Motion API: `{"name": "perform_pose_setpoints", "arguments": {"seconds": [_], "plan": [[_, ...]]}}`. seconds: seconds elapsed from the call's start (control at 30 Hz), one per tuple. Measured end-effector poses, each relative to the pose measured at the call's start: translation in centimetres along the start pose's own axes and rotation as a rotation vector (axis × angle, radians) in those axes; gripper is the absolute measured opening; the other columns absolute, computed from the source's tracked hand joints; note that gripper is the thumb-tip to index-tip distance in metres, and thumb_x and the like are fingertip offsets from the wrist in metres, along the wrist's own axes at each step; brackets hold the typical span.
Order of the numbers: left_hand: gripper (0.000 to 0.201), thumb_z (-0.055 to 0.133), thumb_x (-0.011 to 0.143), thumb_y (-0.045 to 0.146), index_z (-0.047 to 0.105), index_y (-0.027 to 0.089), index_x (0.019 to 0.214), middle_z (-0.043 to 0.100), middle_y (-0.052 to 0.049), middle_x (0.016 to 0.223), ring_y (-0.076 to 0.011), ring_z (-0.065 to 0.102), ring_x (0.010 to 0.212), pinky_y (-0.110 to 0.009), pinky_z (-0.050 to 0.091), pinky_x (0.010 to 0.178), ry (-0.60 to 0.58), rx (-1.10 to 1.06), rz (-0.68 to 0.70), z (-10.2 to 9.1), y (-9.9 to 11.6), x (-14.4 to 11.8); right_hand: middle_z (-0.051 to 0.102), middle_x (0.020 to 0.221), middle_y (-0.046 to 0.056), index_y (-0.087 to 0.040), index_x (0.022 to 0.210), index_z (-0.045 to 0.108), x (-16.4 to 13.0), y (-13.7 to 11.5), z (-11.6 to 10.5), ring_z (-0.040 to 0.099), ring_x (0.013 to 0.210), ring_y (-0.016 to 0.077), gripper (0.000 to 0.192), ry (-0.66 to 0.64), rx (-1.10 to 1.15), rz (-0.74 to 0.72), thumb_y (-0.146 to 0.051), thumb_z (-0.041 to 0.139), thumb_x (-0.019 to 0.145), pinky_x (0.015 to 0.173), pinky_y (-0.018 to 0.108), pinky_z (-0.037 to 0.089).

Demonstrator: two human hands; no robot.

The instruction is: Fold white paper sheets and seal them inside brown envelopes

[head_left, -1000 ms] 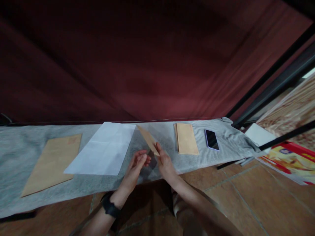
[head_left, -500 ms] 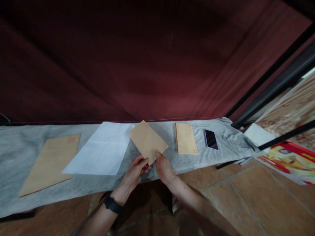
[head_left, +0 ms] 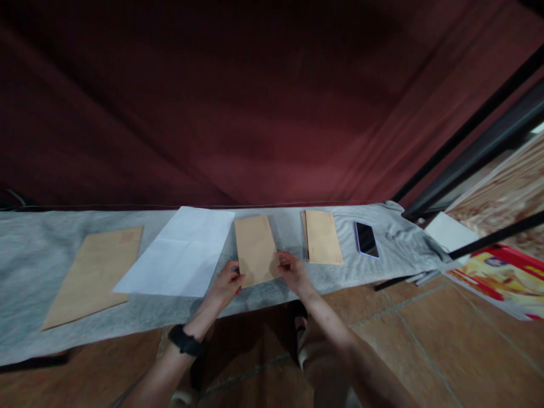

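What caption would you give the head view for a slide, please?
Both hands, left and right, hold a small envelope flat on grey cloth.

Dim, soft-focus view, edges bowed by wide lens.

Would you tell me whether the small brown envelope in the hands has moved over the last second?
Yes: the small brown envelope has come down flat onto the grey cloth, beside the white sheet.

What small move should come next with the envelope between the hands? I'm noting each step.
Probably let go: the small envelope seems to lie flat on the grey cloth, between the white paper and the envelope stack, with left hand and right hand at its near corners.
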State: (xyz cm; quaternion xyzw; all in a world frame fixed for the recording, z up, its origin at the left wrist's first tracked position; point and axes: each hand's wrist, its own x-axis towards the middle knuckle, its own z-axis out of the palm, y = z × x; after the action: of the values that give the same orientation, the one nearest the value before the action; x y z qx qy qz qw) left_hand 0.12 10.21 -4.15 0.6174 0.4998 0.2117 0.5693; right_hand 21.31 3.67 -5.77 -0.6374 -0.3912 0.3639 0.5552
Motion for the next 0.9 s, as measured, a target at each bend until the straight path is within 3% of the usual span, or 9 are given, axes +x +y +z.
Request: {"name": "perform_pose_setpoints", "arguments": {"seconds": [0.2,0.37,0.47,0.57,0.7,0.9], "plan": [[0.04,0.056,0.072,0.039,0.041,0.024,0.106,0.057,0.009,0.051,-0.0154,0.051,0.043,-0.024,0.032,0.046,0.007,0.067,-0.006,-0.4,-1.0,0.4,0.07,0.097,0.006,-0.02,0.112,0.071,-1.0,0.1,0.5,0.069,0.087,0.0198,0.044,-0.003,-0.468,-0.107,-0.003,0.054,0.075,0.084,0.033,0.057],[0.041,0.052,0.079,0.03,0.042,0.021,0.117,0.056,0.009,0.052,-0.0166,0.054,0.044,-0.025,0.033,0.046,0.008,0.21,0.006,-0.1,-0.9,0.4,0.071,0.116,0.011,-0.02,0.122,0.069,-1.7,-1.1,0.2,0.068,0.106,0.0242,0.043,-0.071,-0.739,-0.237,-0.006,0.053,0.085,0.095,0.037,0.055],[0.044,0.05,0.082,0.025,0.043,0.018,0.124,0.057,0.008,0.054,-0.0174,0.056,0.046,-0.027,0.036,0.048,0.042,0.281,0.005,0.2,-0.3,0.0,0.065,0.135,0.01,-0.022,0.133,0.064,-2.2,-1.3,0.7,0.059,0.128,0.0231,0.045,-0.153,-0.776,-0.384,-0.009,0.049,0.092,0.109,0.04,0.049],[0.046,0.05,0.083,0.024,0.044,0.018,0.129,0.059,0.007,0.057,-0.0179,0.058,0.048,-0.027,0.037,0.049,0.084,0.303,0.023,0.6,0.4,-0.7,0.047,0.157,0.008,-0.023,0.148,0.051,-3.0,-1.4,1.4,0.042,0.145,0.021,0.048,-0.293,-0.813,-0.505,-0.02,0.043,0.101,0.12,0.043,0.038],[0.045,0.054,0.083,0.024,0.048,0.019,0.127,0.061,0.006,0.063,-0.0172,0.059,0.048,-0.027,0.039,0.052,0.129,0.218,0.077,0.9,1.0,-1.3,0.026,0.167,0.005,-0.025,0.157,0.035,-3.8,-1.6,1.7,0.025,0.154,0.023,0.054,-0.399,-0.924,-0.471,-0.04,0.04,0.106,0.126,0.047,0.025],[0.041,0.052,0.089,0.022,0.049,0.016,0.129,0.066,0.0,0.071,-0.0208,0.065,0.063,-0.029,0.043,0.061,0.158,0.39,0.118,1.2,1.0,-1.2,0.027,0.166,0.005,-0.026,0.157,0.035,-3.7,-1.2,1.5,0.027,0.153,0.0215,0.052,-0.402,-0.973,-0.381,-0.041,0.034,0.108,0.127,0.046,0.022]]}}
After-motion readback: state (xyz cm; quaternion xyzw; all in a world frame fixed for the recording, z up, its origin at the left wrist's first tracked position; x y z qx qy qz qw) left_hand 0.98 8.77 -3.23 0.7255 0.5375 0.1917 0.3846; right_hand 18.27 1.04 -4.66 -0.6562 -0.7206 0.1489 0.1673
